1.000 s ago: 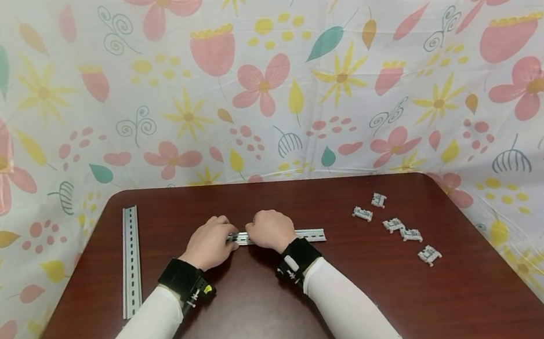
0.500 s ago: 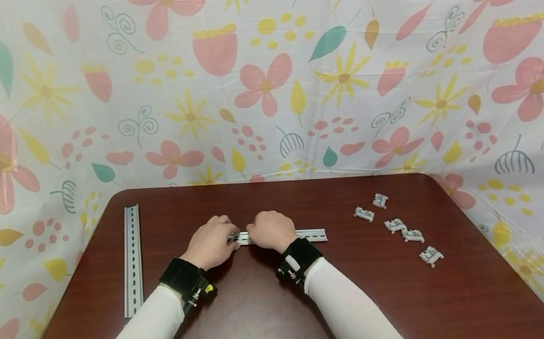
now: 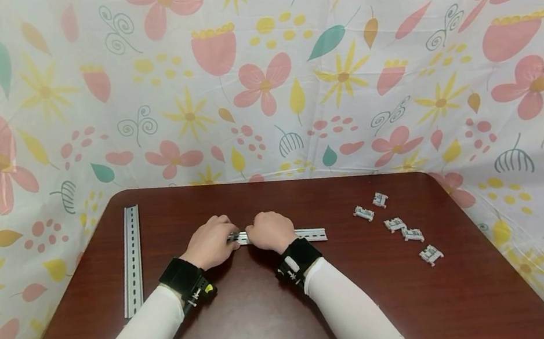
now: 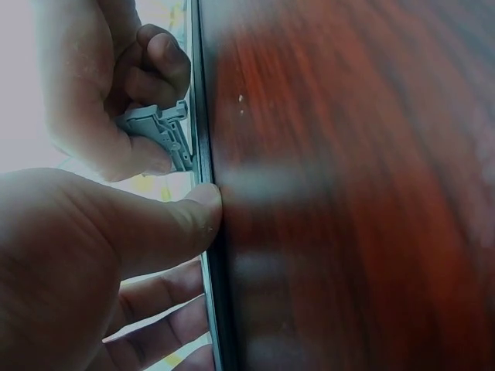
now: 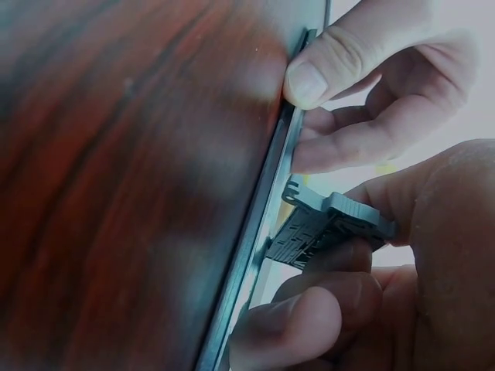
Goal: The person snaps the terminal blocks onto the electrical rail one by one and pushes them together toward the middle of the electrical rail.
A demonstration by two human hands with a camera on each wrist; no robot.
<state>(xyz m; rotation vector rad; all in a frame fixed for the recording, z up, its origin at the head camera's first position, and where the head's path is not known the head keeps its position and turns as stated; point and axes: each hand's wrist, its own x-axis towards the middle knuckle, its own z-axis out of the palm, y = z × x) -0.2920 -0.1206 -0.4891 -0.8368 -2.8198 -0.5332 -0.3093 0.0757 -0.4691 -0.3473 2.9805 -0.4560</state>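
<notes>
A slotted metal DIN rail [image 3: 312,235] lies crosswise on the table, partly covered by both hands. Near its left end my left hand [image 3: 211,243] pinches it, the thumb [image 4: 203,207] over the near edge and fingers on the far side. My right hand [image 3: 272,232] is close beside it and holds a small grey terminal block [image 5: 325,224] between thumb and fingers. One side of that block is right at the rail, seen in both wrist views; in the head view the hand hides it.
Another, longer DIN rail [image 3: 131,261] lies lengthwise at the table's left side. Several loose terminal blocks [image 3: 363,214] are scattered at the right. Behind the brown table [image 3: 253,324] hangs a flower-patterned cloth [image 3: 267,135].
</notes>
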